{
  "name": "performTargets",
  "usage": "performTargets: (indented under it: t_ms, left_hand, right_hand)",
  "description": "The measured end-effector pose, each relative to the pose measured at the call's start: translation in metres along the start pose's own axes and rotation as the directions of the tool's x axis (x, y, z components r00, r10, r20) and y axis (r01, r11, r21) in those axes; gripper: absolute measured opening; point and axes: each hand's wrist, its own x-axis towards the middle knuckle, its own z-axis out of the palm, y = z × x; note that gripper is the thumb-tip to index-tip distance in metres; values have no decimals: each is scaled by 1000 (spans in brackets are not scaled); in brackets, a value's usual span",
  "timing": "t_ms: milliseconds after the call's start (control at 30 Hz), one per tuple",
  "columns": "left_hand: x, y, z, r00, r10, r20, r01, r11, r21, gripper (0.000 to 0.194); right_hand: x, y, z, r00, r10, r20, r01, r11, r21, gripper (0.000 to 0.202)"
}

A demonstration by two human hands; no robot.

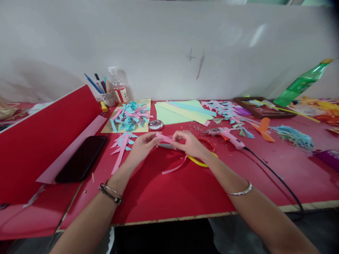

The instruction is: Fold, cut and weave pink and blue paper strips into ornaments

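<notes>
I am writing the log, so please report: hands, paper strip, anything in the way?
Left hand and right hand pinching pink paper strip. Strip over red table. Nearest clutter: scissors, partly behind right hand.

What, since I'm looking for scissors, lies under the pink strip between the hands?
Scissors: part of their grey blades shows just below the pink strip. The middle of the scissors can't be seen, because the right hand covers it.

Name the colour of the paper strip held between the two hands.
The paper strip is pink, best seen in the head view.
</notes>
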Motion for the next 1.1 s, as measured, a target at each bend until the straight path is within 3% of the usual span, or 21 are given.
performTargets:
  t_ms: [133, 367, 467, 533, 733, 1100]
  left_hand:
    - [1, -2, -2, 1000, -16, -13, 16, 1000, 27, 22]
    - [0, -5, -1, 1000, -10, 1, 10, 995, 96, 23]
    - [-1, -4, 1, 999, -4, 37, 0, 995, 97, 24]
    - [-1, -2, 1, 999, -1, 41, -2, 996, 93, 24]
    - [-3, 1, 3, 1000, -21, 0, 21, 999, 29, 24]
    - [-2, -1, 2, 1000, -2, -21, 4, 998, 69, 23]
  right_hand:
    - [0, 0, 0, 1000, -5, 22, 4, 999, 41, 11]
    - [-1, -5, 4, 999, 32, 19, -29, 987, -159, 26]
    - [0, -5, 7, 999, 21, 43, -10, 972, -236, 14]
    - [0, -6, 7, 998, 6, 58, 9, 964, -267, 24]
    - [0, -8, 2, 997, -19, 74, 31, 985, -169, 38]
    - [0, -3, 4, 976, 30, 216, -17, 998, -64, 35]
